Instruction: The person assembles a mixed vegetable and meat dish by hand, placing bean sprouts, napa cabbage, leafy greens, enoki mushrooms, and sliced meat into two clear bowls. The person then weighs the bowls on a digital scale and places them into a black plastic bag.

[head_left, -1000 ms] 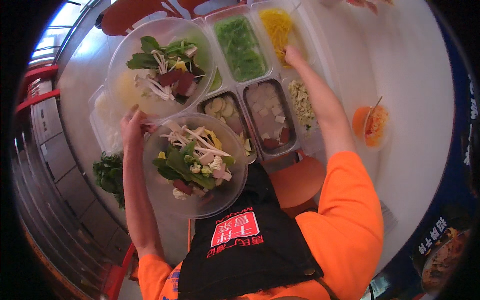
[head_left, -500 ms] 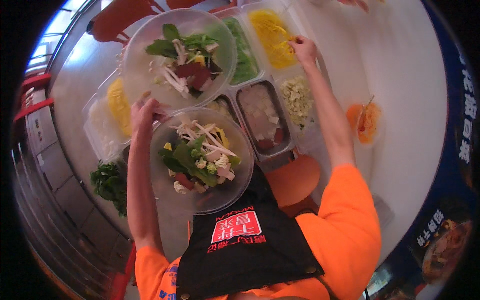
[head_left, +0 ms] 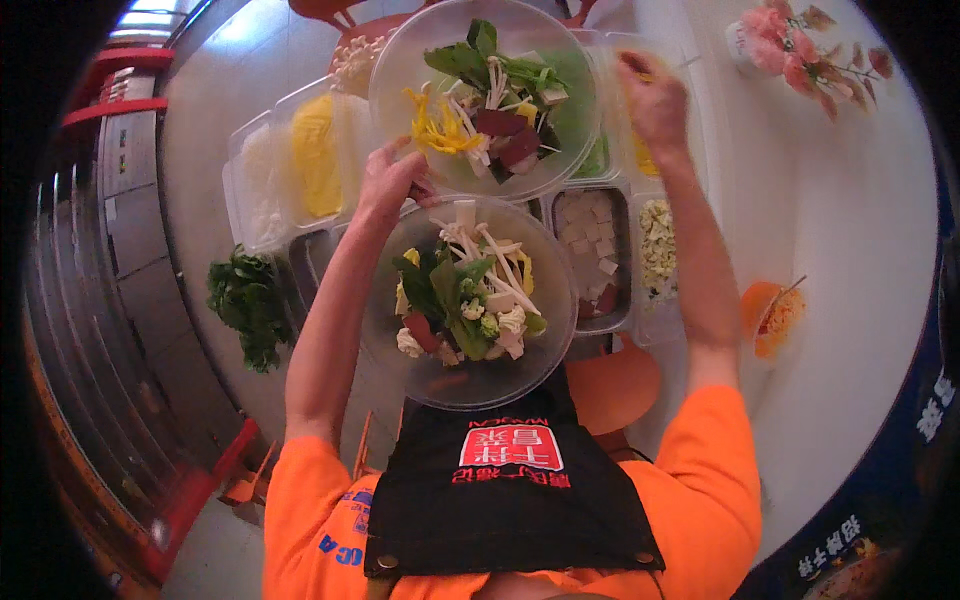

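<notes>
My left hand [head_left: 388,187] grips the touching rims of two clear bowls. The upper bowl [head_left: 400,60] holds greens, yellow strips, white mushrooms and dark red slices. The lower bowl [head_left: 385,335], close to my black apron, holds greens, enoki, cauliflower and tofu. Both bowls hover over a row of food trays. My right hand [head_left: 652,98] reaches over the tray of yellow strips [head_left: 645,160] at the far right of the row. Its fingers are curled around a thin utensil that is partly hidden.
Metal trays hold tofu cubes [head_left: 590,235] and pale chopped food [head_left: 657,250]. Plastic tubs with yellow slices [head_left: 315,165] and a bunch of leafy greens [head_left: 245,305] lie to the left. An orange cup [head_left: 775,318] and pink flowers [head_left: 790,40] stand on the white table at the right.
Both bowls and my left hand have drifted right and slightly up in view. My right hand stays over the yellow tray, a little further right.
</notes>
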Tool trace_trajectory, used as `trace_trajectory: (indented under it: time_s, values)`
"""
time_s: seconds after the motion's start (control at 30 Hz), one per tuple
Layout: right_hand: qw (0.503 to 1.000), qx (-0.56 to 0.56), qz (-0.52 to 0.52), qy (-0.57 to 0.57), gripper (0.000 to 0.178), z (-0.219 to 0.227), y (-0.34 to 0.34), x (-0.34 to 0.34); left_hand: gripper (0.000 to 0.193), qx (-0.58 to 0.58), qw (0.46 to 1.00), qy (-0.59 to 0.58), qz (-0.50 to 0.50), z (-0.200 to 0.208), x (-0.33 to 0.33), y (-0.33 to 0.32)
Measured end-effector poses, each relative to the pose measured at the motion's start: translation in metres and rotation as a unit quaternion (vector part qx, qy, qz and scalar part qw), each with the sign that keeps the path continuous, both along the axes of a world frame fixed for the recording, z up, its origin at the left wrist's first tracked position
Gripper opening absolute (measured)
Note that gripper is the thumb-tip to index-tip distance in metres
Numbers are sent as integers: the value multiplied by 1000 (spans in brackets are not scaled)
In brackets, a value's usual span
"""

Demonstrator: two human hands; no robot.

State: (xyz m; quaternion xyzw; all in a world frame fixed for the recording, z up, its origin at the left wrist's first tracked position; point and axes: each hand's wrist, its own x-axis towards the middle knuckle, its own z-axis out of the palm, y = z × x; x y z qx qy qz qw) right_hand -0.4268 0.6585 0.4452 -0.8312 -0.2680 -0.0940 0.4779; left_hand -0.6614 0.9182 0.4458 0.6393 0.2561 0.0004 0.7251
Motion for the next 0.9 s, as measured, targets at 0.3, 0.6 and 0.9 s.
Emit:
trace_trajectory:
  time_s: [0.3, 0.6, 0.9]
  values:
    - [919, -348, -121, 137, 53, -186, -108, 141, 61, 27, 993, 111, 42, 10, 8, -7]
    - [907, -370, -105, 173, 24, -209, -127, 152, 60, 42, 985, 157, 52, 6, 17, -15]
    - [934, -266, -204, 126, 27, -141, -145, 127, 60, 50, 989, 134, 27, 0, 10, -9]
